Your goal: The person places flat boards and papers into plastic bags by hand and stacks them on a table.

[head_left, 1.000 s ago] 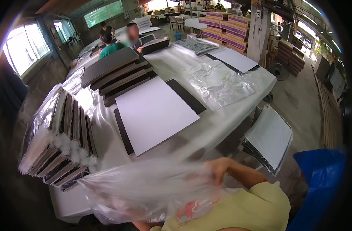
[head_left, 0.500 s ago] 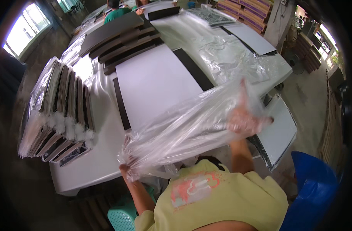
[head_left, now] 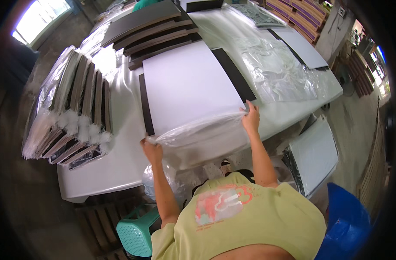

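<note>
A clear plastic bag (head_left: 202,132) is stretched between my two hands along the near edge of a white board (head_left: 187,86). My left hand (head_left: 153,151) pinches the bag at the board's near left corner. At the near right corner, my right hand (head_left: 251,119) grips the bag's other side, with fingertips close to the board. The bag's near part hangs toward me over the table edge. Black sheets (head_left: 234,74) stick out from under the white board on both sides. Whether the bag's mouth is around the board's edge, I cannot tell.
Plastic-wrapped boards (head_left: 79,104) stand at the left of the white table (head_left: 94,180). Dark boards (head_left: 150,26) are stacked beyond the white one. Loose clear film (head_left: 276,71) lies at right. A wrapped pack (head_left: 312,151) and a green stool (head_left: 135,236) are near me.
The bag, earlier held crosswise with my right hand spread inside it, is now drawn to the board's near edge. Both hands have come forward to its corners, and the view has shifted.
</note>
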Demonstrator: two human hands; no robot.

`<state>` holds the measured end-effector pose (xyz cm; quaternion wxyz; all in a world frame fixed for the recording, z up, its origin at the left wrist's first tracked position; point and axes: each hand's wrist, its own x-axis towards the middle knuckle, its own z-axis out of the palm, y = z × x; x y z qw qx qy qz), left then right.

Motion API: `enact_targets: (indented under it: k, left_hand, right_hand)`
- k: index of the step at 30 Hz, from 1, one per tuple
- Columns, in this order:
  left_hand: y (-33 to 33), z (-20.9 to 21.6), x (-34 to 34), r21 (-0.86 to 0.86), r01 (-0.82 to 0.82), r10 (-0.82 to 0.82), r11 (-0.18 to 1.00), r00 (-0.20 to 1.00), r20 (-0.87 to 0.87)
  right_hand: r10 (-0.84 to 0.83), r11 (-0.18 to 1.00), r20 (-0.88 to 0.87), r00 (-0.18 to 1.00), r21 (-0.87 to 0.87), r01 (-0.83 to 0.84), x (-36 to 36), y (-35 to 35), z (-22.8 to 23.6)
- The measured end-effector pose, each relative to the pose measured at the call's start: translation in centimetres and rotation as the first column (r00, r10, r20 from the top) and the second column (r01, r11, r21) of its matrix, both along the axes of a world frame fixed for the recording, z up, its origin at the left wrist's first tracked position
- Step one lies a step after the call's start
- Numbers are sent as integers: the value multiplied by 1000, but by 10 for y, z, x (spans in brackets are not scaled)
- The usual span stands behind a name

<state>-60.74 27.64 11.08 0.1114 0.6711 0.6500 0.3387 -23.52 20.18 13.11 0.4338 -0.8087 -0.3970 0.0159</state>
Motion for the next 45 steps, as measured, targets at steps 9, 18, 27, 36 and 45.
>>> enact_targets:
  k: [9, 18, 27, 36, 45]
  left_hand:
    - [-13, 30, 29, -66, -29, 30, 997, 1000, 7]
    - [-95, 23, -34, -279, 118, 44, 953, 858, 512]
    - [-79, -9, -72, -317, 452, -73, 834, 659, 749]
    - [-30, 32, -64, -455, 393, -107, 799, 837, 536]
    - [-32, 14, -59, -575, 611, -257, 544, 773, 579]
  right_hand:
    - [9, 982, 44, 999, -189, -1, -4, -1, -1]
    - [36, 999, -73, 997, -4, -37, 10, -93, -22]
    - [470, 846, -847, 247, 352, -401, 60, -107, -54]
    - [445, 655, -802, 398, -12, -755, 91, -29, 7]
    - [419, 839, -763, 492, 118, -532, 52, -57, -9]
